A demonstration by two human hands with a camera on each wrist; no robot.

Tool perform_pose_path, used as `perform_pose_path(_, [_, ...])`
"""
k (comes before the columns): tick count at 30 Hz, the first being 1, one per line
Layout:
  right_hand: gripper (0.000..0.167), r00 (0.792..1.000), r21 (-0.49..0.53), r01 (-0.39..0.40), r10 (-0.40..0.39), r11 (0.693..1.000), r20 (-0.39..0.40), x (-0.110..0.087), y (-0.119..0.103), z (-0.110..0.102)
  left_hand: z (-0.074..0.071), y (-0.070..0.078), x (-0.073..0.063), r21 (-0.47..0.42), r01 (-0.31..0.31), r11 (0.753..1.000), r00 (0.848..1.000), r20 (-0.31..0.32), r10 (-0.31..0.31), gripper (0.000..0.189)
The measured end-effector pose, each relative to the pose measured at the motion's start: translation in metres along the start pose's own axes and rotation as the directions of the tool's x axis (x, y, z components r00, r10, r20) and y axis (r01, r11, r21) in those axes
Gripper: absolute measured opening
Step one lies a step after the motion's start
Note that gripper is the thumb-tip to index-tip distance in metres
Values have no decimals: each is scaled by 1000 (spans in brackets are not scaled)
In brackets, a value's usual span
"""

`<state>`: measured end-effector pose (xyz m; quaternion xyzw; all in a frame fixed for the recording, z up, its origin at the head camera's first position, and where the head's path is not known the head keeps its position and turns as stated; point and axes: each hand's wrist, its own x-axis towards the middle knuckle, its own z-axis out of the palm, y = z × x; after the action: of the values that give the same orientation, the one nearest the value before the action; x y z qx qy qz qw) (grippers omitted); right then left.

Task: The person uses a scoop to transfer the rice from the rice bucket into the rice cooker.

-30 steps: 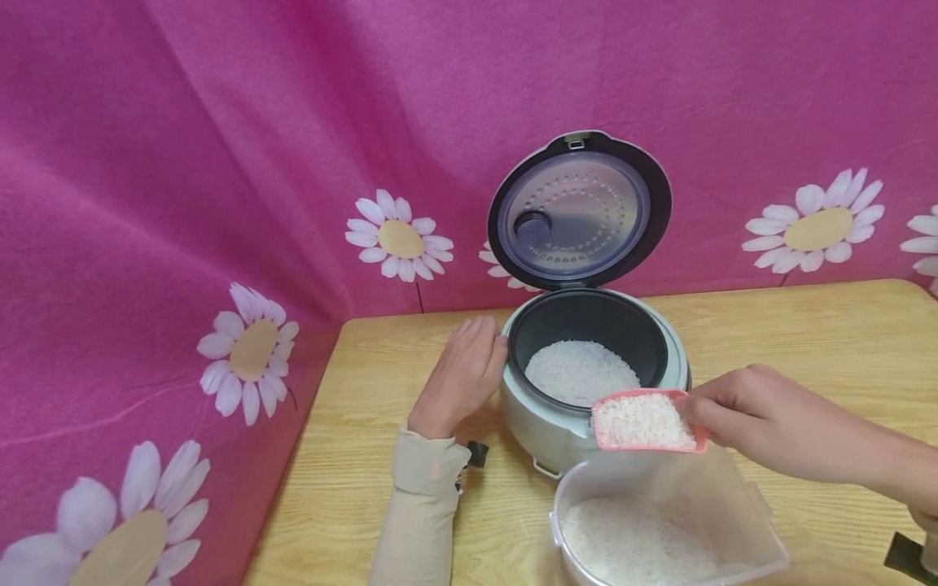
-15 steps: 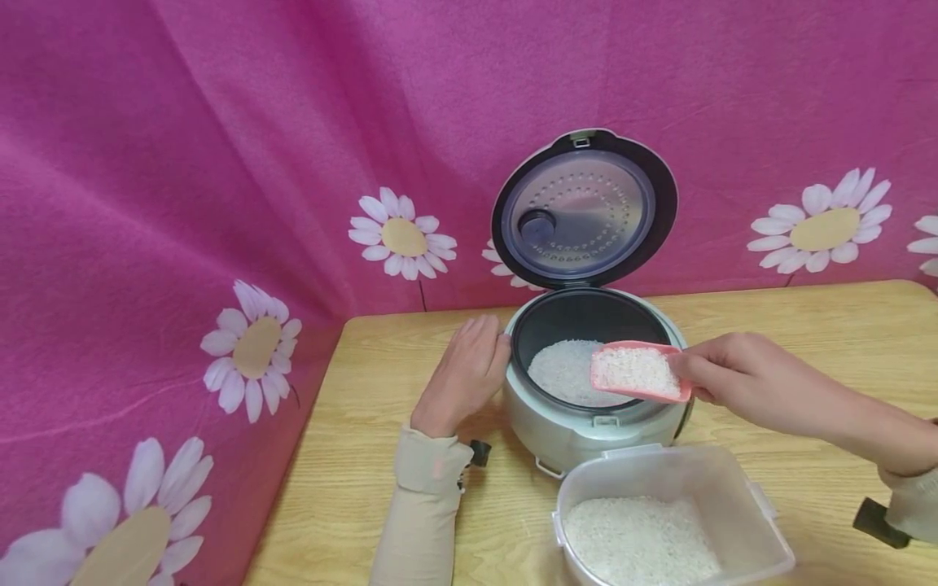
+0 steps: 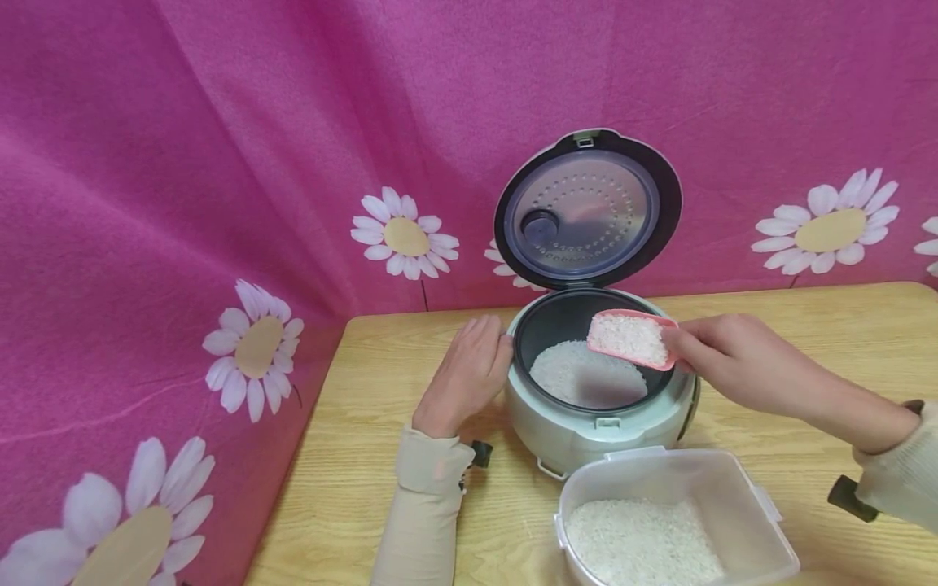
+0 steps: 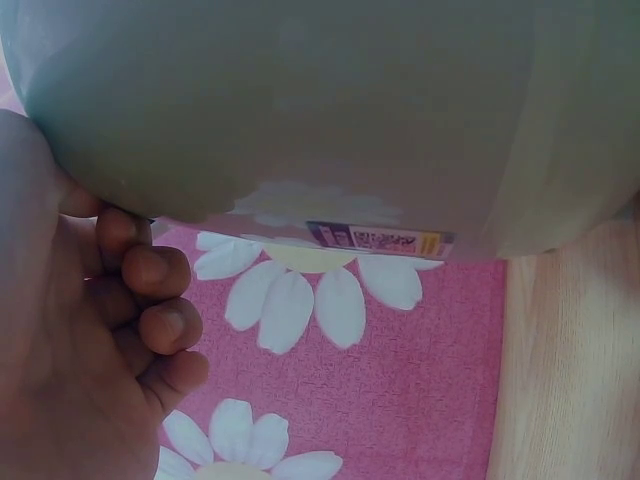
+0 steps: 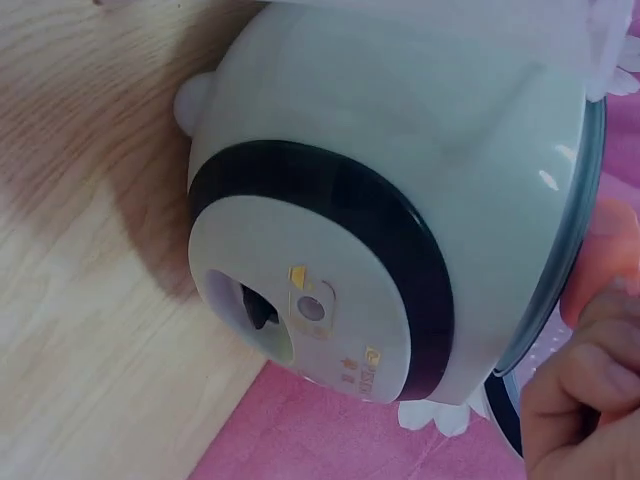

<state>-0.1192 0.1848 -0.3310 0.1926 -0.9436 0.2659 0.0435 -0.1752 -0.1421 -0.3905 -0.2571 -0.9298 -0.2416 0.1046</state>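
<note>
In the head view my right hand [image 3: 733,358] pinches the short handle of a pink scoop [image 3: 667,362] heaped with white rice [image 3: 626,335]. The scoop is roughly level above the right side of the rice cooker's opening. The pale green rice cooker [image 3: 579,439] has its lid [image 3: 586,216] raised, and a bed of rice [image 3: 579,370] lies in its dark inner pot [image 3: 542,313]. My left hand [image 3: 465,374] holds the cooker's left side near the rim. In the left wrist view its fingers [image 4: 160,270] are curled beside the cooker body [image 4: 300,110].
A clear plastic bin [image 3: 740,488] with more rice [image 3: 645,541] stands in front of the cooker on the wooden table [image 3: 352,456]. A pink cloth [image 3: 293,122] printed with daisies hangs behind and to the left.
My right hand has carried the filled scoop from over the bin, up and away from me, to above the cooker's pot. The left hand has stayed at the cooker's side.
</note>
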Motion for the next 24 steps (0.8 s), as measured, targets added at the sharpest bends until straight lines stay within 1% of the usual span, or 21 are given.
perform_pose_path(5, [33,999,-70,13,-15,997,-32,7,-1,2,0,0,0,-16,18,1000,1000,15,-18,16])
perform_pose_path(9, [29,998,-109,10,-16,994,-59,13,-1,3,-1,1,0,-21,18,1000,1000,16,-18,16])
perform_pose_path(11, [30,997,-142,13,-24,990,-80,15,0,4,-1,1,0,-23,15,1000,1000,14,-14,16])
perform_pose_path(14, [31,991,-199,34,-59,979,-120,17,2,8,-1,1,0,-23,10,1000,1000,10,-10,16])
perform_pose_path(16, [33,983,-240,55,-94,969,-155,18,2,10,-1,1,0,-18,7,1000,1000,8,-7,16])
perform_pose_path(21, [37,958,-294,108,-179,950,-226,20,5,16,-1,0,0,-7,6,1000,1000,7,-6,16])
perform_pose_path(24, [37,933,-325,155,-246,933,-262,22,7,17,-1,0,0,-10,13,1000,1000,12,-13,15])
